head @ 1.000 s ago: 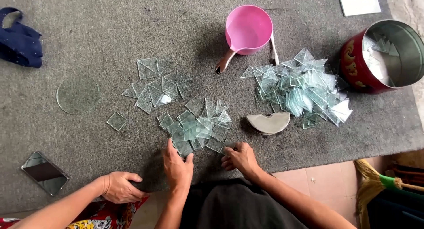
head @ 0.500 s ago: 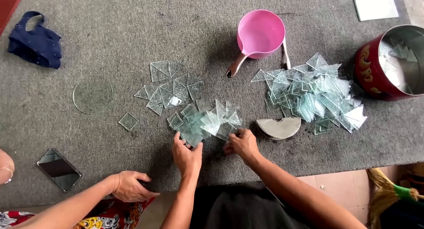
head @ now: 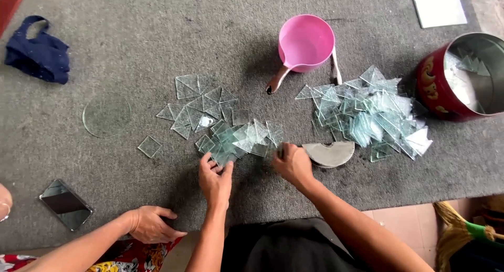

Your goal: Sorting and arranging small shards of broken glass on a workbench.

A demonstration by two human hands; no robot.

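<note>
Left hand (head: 215,177) and right hand (head: 293,164) at small glass pieces (head: 236,138) on grey mat (head: 131,36).

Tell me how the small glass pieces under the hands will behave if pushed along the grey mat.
The glass pieces look thin, flat and stiff, so probably light and brittle. They overlap loosely, so a push from the left hand would likely slide them over each other. The grey mat looks felt-like and may drag them.

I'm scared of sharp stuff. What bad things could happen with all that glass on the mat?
The left hand and right hand are bare and touch the near glass pile, so an edge might cut a finger. Another person's hand rests close by and could get nicked too. The phone lies on the same mat, where a stray piece might scratch it.
</note>
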